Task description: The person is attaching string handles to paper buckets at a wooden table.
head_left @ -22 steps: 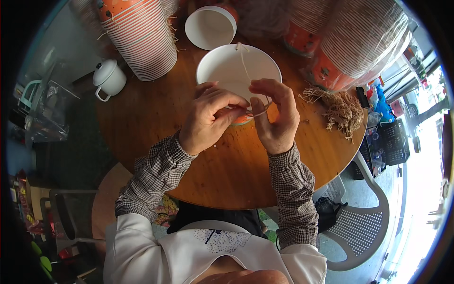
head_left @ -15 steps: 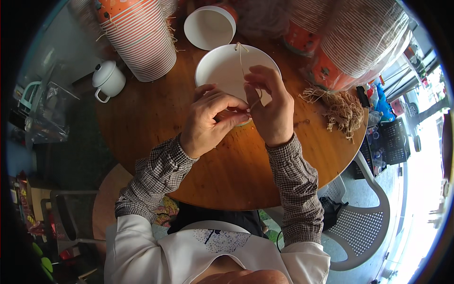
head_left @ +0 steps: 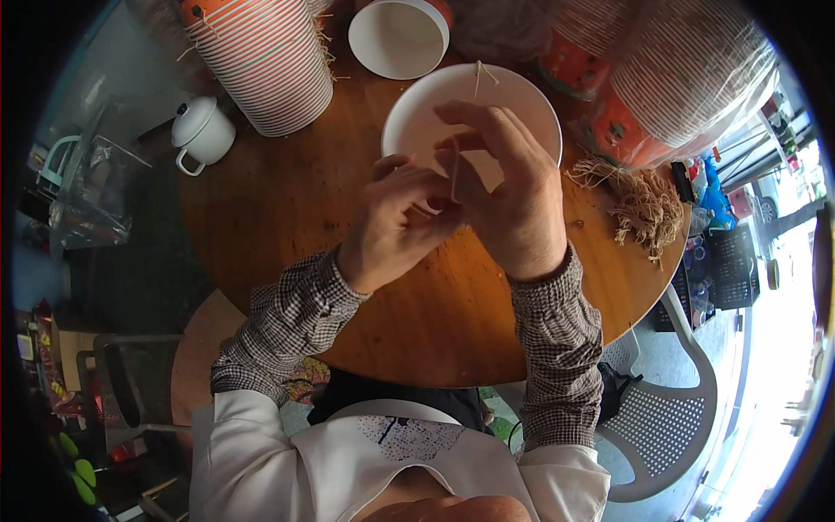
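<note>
A white-lined paper bucket (head_left: 419, 103) faces me with its round mouth, behind both my hands. From a hole at its far rim hangs a knotted thin string (head_left: 484, 75). My left hand (head_left: 393, 224) is closed, thumb and forefinger pinched together in front of the bucket's near side. Beside it, my right hand (head_left: 522, 196) is bent, its thumb and fingers around a bit of the same pale string (head_left: 455, 171). The two hands meet at their fingertips. My fingers hide the near rim and what exactly lies in the pinch.
A second white-lined bucket (head_left: 396, 39) lies beyond. At the left stand a tall stack of orange buckets (head_left: 265, 74) and a white lidded mug (head_left: 202, 132). Bagged bucket stacks (head_left: 678, 78) and a bundle of pale strings (head_left: 648, 209) occupy the right of the round wooden table (head_left: 417, 339).
The bucket looks larger and sits farther right and up in view. My right hand has shifted right and slightly up; the string stretched from the far knot no longer shows taut.
</note>
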Motion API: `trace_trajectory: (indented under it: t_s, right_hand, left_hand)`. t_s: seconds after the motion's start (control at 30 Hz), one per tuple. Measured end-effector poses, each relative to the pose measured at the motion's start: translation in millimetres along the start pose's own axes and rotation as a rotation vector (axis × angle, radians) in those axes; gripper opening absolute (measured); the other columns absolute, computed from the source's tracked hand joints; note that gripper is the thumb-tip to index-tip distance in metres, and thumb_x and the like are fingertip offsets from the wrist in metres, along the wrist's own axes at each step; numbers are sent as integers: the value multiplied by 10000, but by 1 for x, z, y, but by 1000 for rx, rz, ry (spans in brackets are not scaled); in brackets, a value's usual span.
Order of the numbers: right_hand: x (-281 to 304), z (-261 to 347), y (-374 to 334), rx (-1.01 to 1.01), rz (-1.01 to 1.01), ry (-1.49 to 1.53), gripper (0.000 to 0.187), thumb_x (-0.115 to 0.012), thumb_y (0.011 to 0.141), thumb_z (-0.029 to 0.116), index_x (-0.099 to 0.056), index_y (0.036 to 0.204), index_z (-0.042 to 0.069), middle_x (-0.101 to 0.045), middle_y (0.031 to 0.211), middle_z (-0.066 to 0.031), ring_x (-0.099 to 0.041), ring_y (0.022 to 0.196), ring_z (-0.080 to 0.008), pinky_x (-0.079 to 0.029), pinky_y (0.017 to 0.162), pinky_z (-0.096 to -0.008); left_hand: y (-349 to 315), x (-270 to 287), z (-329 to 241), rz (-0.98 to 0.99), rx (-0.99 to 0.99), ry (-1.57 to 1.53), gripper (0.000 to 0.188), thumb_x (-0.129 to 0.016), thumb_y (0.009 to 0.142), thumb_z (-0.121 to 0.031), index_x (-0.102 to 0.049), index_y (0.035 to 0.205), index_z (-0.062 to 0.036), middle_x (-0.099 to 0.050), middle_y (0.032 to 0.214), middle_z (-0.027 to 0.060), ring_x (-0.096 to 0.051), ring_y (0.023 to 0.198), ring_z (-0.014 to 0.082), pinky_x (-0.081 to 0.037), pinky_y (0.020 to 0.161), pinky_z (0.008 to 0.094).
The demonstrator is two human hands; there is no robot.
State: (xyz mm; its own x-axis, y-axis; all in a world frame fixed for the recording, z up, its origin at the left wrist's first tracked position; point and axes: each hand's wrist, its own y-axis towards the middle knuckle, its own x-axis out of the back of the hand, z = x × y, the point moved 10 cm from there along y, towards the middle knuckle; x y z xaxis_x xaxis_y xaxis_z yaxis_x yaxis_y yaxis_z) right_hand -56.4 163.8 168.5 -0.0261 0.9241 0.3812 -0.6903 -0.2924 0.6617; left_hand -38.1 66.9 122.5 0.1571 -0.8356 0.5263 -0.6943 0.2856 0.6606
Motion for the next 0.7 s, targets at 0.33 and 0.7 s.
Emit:
trace_trajectory:
  t_s: [0.33, 0.7]
  right_hand:
    - [39, -7, -19, 177, -118, -121, 239, -669, 754, -34, -648, 971, 64, -657, 1000, -67, -618, 999, -240, -400, 996, -416]
    - [12, -13, -26, 101, -4, -301, 224, -785, 718, 151, -679, 912, 114, -668, 1014, -6, -571, 1114, -217, -238, 1091, -496]
  left_hand:
    - [-6, 14, 40, -185, 334, -752, 146, -651, 898, -76, -637, 993, 34, -674, 920, 45, -644, 834, 85, -551, 772, 235]
    - [-4, 26, 32, -205, 242, -631, 74, -661, 882, -45, -654, 935, 7, -665, 883, 27, -627, 812, 78, -516, 787, 235]
